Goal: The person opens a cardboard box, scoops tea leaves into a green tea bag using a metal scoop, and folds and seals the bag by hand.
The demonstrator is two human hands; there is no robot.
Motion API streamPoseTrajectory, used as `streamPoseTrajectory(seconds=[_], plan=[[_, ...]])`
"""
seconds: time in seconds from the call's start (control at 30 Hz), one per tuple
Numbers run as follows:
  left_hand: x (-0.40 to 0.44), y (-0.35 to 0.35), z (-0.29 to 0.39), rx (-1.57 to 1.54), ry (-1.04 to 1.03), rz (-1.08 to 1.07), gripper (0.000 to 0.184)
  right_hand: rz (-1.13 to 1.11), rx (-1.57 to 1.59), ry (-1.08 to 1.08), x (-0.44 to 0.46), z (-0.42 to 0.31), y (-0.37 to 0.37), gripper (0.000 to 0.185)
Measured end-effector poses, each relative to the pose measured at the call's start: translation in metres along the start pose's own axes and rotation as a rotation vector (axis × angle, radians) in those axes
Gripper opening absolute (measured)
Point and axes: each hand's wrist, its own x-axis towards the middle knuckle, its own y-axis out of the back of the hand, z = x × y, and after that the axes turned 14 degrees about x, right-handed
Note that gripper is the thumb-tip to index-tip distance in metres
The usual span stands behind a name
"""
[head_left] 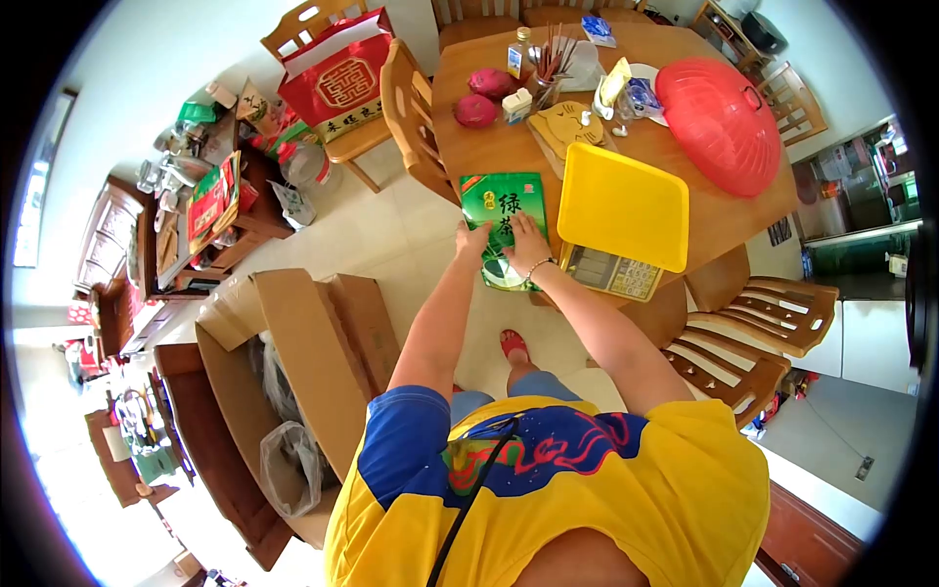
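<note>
A green bag of green tea (501, 201) with large dark lettering lies at the near left edge of the wooden table. My left hand (472, 242) grips its left side, with the thumb over the front and part of the fingers hidden. On the front of the bag, my right hand (528, 247) rests flat with its fingers apart; a bracelet circles the wrist. Just right of it stands a weighing scale (614, 274) with a keypad and a yellow tray (623, 207) on top.
Across the table (626, 147) are a red dome food cover (719, 125), dragon fruits (476, 111), a glass bottle (519, 51), a cup of sticks (550, 73) and a yellow cat-shaped mat (570, 125). Chairs (411, 108) surround it. A cardboard box (293, 352) stands at left.
</note>
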Motion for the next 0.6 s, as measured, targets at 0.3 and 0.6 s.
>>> streamPoseTrajectory(seconds=[0.3,0.6], plan=[[-0.019,0.061,-0.001,-0.449,-0.049,-0.149,0.026,0.193,0.19,0.204,0.014,-0.011,0.007,0.056],[-0.074,0.232,-0.03,0.051,-0.457,0.164,0.016,0.318,0.145,0.603,0.034,-0.154,0.023,0.071]])
